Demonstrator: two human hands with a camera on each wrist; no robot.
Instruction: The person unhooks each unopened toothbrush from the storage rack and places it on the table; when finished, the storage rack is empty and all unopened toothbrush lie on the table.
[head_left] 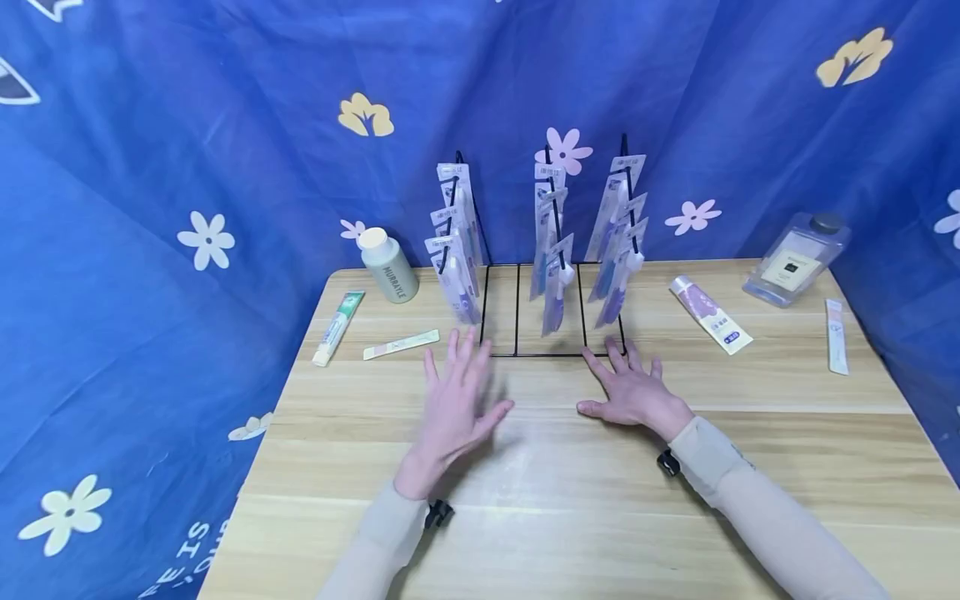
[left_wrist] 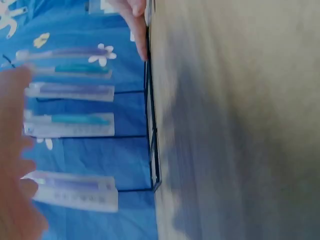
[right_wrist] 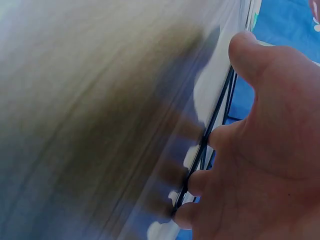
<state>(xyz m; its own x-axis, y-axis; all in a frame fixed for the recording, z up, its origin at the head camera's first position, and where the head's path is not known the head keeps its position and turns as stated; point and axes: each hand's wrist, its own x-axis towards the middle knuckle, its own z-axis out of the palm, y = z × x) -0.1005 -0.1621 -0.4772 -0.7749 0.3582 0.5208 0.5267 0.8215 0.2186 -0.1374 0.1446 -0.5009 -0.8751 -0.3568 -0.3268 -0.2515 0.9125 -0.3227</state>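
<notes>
A black wire display rack stands at the back middle of the wooden table, with several packaged toothbrushes hanging on its three hooks. My left hand hovers blurred in front of the rack's left part, fingers spread and straight, holding nothing. My right hand lies flat on the table with straight fingers, its fingertips at the rack's front right corner. The left wrist view shows the rack's base and the hanging packs. In the right wrist view the fingers lie against the base wire.
A green toothpaste tube and a flat sachet lie at the left, with a grey bottle behind them. At the right lie a purple tube, a clear glass bottle and a small white tube. Blue flowered cloth surrounds the table.
</notes>
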